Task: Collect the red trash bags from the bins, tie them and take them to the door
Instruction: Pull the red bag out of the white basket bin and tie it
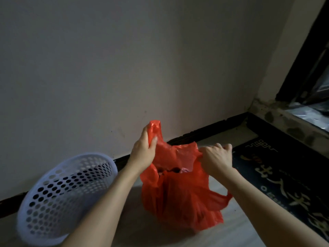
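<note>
Left hand [143, 152] and right hand [216, 157] each grip a handle of the red trash bag [179, 198], held above the pale floor [236, 234].

Head view: the left hand's curled fingers clench one handle raised high; the right hand pinches the other handle lower, pulling the bag's mouth open, dark and pink contents showing inside. Left of the bag, a white perforated bin [64, 195] stands tilted near the wall [124, 68]. Right of the bag lies a dark doormat [284, 175] with pale characters, beside a black-framed door [309, 68].
</note>
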`<control>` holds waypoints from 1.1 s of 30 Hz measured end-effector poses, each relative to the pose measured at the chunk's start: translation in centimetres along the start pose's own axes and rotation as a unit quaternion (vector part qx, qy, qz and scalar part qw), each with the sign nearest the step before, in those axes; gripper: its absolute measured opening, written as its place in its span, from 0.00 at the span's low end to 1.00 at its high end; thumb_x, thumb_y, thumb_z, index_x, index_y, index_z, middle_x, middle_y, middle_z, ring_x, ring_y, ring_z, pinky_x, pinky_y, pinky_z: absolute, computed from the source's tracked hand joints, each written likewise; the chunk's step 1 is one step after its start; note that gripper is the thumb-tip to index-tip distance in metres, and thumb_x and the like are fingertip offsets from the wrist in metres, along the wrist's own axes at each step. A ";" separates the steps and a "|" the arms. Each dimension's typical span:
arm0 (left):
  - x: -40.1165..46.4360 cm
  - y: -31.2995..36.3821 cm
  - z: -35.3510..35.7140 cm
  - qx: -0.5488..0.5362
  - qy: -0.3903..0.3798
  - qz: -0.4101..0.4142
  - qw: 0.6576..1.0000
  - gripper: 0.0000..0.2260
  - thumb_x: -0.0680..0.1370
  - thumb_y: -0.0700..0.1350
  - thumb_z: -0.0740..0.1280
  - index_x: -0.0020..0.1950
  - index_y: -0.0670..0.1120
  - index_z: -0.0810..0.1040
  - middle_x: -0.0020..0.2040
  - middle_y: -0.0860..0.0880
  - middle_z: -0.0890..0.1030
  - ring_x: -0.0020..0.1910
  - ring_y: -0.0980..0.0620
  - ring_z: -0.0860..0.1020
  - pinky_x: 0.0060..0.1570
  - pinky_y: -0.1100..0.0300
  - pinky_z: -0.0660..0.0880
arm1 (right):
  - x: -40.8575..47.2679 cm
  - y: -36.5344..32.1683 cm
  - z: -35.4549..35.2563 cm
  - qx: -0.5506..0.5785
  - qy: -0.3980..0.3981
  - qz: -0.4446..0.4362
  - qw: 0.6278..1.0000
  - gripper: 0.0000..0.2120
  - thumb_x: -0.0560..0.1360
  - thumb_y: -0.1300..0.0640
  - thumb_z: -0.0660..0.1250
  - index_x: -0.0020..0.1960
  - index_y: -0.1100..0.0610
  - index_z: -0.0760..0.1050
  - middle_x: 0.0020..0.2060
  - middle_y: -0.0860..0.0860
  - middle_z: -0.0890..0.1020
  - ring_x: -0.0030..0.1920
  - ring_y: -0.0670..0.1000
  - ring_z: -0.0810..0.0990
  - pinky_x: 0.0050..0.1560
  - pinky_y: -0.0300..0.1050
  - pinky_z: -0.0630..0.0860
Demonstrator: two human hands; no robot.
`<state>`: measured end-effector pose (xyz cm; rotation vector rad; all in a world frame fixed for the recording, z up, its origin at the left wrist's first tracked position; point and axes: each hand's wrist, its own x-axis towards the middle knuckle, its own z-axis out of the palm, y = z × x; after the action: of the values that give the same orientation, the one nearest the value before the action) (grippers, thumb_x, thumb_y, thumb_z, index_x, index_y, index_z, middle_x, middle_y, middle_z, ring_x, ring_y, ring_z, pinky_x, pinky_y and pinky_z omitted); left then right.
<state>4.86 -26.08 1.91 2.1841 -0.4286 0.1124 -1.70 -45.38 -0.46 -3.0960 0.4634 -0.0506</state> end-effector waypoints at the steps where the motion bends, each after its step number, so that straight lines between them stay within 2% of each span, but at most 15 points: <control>1: -0.1 -0.3 0.7 0.008 0.018 0.011 1.000 0.20 0.80 0.46 0.57 0.72 0.48 0.59 0.67 0.42 0.73 0.64 0.42 0.73 0.60 0.55 0.69 | 0.0 0.5 0.1 0.013 -0.035 0.000 0.999 0.15 0.74 0.48 0.59 0.59 0.47 0.72 0.55 0.50 0.80 0.60 0.55 0.73 0.60 0.56 0.63; 5: -0.2 -1.0 3.1 0.030 0.020 0.037 0.999 0.17 0.80 0.51 0.56 0.68 0.53 0.60 0.61 0.43 0.77 0.56 0.40 0.77 0.46 0.58 0.70 | -1.6 2.5 -0.5 0.200 -0.267 0.043 0.942 0.39 0.70 0.37 0.64 0.73 0.51 0.53 0.68 0.54 0.71 0.63 0.58 0.74 0.61 0.53 0.73; 7: -0.3 -0.9 4.3 0.007 0.006 0.046 0.999 0.15 0.79 0.53 0.56 0.65 0.53 0.62 0.59 0.46 0.77 0.55 0.43 0.77 0.43 0.62 0.65 | -2.8 3.1 -0.6 0.304 -0.344 0.065 0.886 0.26 0.72 0.46 0.67 0.64 0.59 0.68 0.47 0.53 0.84 0.43 0.55 0.84 0.39 0.44 0.80; 9: -0.5 -0.3 5.2 -0.044 -0.013 0.038 0.998 0.14 0.79 0.54 0.56 0.62 0.52 0.63 0.54 0.48 0.76 0.53 0.42 0.77 0.43 0.60 0.66 | -3.3 3.2 0.0 0.402 -0.262 0.097 0.872 0.04 0.72 0.61 0.67 0.44 0.61 0.76 0.24 0.49 0.81 0.25 0.48 0.80 0.24 0.36 0.74; 10: -0.4 -0.2 5.5 -0.048 -0.012 0.030 0.998 0.14 0.79 0.53 0.57 0.62 0.50 0.65 0.53 0.47 0.77 0.53 0.41 0.77 0.43 0.58 0.67 | -3.2 3.0 0.1 0.470 -0.189 0.118 0.854 0.02 0.71 0.65 0.67 0.44 0.61 0.76 0.23 0.49 0.79 0.23 0.46 0.78 0.22 0.35 0.73; 13: 0.3 -0.2 5.9 -0.015 0.012 0.051 0.999 0.12 0.79 0.44 0.60 0.59 0.40 0.73 0.53 0.38 0.81 0.54 0.39 0.77 0.46 0.55 0.68 | -2.0 2.5 -0.2 0.649 0.000 0.174 0.740 0.28 0.68 0.65 0.71 0.65 0.55 0.66 0.48 0.55 0.78 0.42 0.50 0.80 0.35 0.39 0.76; 15: 0.9 0.0 5.7 -0.020 0.023 0.064 0.997 0.11 0.79 0.42 0.59 0.53 0.36 0.76 0.49 0.36 0.81 0.51 0.39 0.77 0.44 0.56 0.66 | -1.3 2.0 -0.7 0.694 0.061 0.153 0.700 0.36 0.69 0.63 0.70 0.72 0.51 0.57 0.59 0.52 0.73 0.52 0.49 0.77 0.42 0.39 0.76; 19: 0.9 0.6 4.8 -0.062 0.046 0.046 0.996 0.10 0.80 0.44 0.56 0.53 0.39 0.72 0.46 0.39 0.79 0.47 0.40 0.77 0.40 0.59 0.64 | -1.3 0.2 -0.2 0.673 0.124 0.108 0.721 0.41 0.70 0.65 0.66 0.75 0.47 0.47 0.60 0.43 0.69 0.48 0.37 0.74 0.44 0.32 0.73; 21: 0.7 0.0 4.2 -0.039 0.042 0.058 0.997 0.12 0.81 0.48 0.53 0.57 0.44 0.69 0.46 0.40 0.81 0.47 0.38 0.79 0.39 0.57 0.66 | -1.5 -1.2 0.7 0.597 0.120 0.082 0.789 0.40 0.71 0.68 0.63 0.75 0.49 0.46 0.58 0.48 0.73 0.43 0.46 0.78 0.41 0.39 0.74; 23: 0.5 -1.0 3.3 0.005 0.016 0.059 0.998 0.18 0.79 0.57 0.50 0.63 0.51 0.67 0.55 0.41 0.81 0.52 0.38 0.79 0.44 0.55 0.70 | -1.1 -1.7 1.2 0.510 0.216 0.108 0.826 0.28 0.74 0.67 0.61 0.72 0.59 0.58 0.60 0.57 0.75 0.53 0.53 0.78 0.48 0.34 0.69; 25: 0.4 -2.4 2.1 0.002 -0.073 0.033 0.997 0.31 0.71 0.71 0.49 0.70 0.57 0.59 0.65 0.45 0.76 0.61 0.42 0.76 0.55 0.54 0.70 | -0.9 -1.5 1.2 0.548 0.296 0.132 0.771 0.17 0.78 0.62 0.58 0.65 0.63 0.69 0.60 0.59 0.77 0.57 0.51 0.75 0.55 0.33 0.67; 27: 0.3 -4.0 0.8 -0.024 -0.196 -0.001 0.980 0.50 0.58 0.80 0.53 0.74 0.59 0.47 0.72 0.49 0.67 0.70 0.48 0.66 0.69 0.51 0.63 | -1.1 -0.9 1.4 0.650 0.272 0.124 0.699 0.17 0.80 0.55 0.53 0.64 0.60 0.71 0.61 0.59 0.77 0.58 0.48 0.75 0.60 0.40 0.70; 29: 0.1 -5.6 -0.8 0.025 -0.312 -0.020 0.950 0.58 0.52 0.78 0.61 0.74 0.59 0.39 0.77 0.51 0.51 0.75 0.52 0.52 0.74 0.47 0.53 | -2.1 0.1 2.4 0.683 0.235 0.123 0.681 0.21 0.77 0.48 0.51 0.65 0.53 0.70 0.61 0.55 0.75 0.60 0.49 0.74 0.62 0.45 0.70; 31: 0.3 -7.3 -2.4 0.130 -0.401 -0.036 0.906 0.60 0.52 0.73 0.68 0.72 0.60 0.35 0.77 0.51 0.40 0.75 0.54 0.41 0.75 0.46 0.49 | -3.5 1.2 3.5 0.628 0.249 0.114 0.729 0.22 0.73 0.52 0.53 0.67 0.49 0.67 0.59 0.50 0.73 0.60 0.49 0.73 0.63 0.48 0.69; 33: 0.3 -8.3 -3.4 0.212 -0.457 -0.059 0.862 0.61 0.54 0.67 0.73 0.71 0.61 0.31 0.76 0.49 0.36 0.75 0.52 0.36 0.74 0.45 0.49 | -4.5 2.5 4.8 0.474 0.222 0.086 0.848 0.28 0.71 0.60 0.58 0.71 0.54 0.63 0.62 0.52 0.72 0.64 0.52 0.70 0.64 0.49 0.66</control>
<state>8.25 -18.85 -2.26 2.5827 -0.8446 -1.0330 -6.55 -46.43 -5.41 -2.0327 0.5067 -0.7517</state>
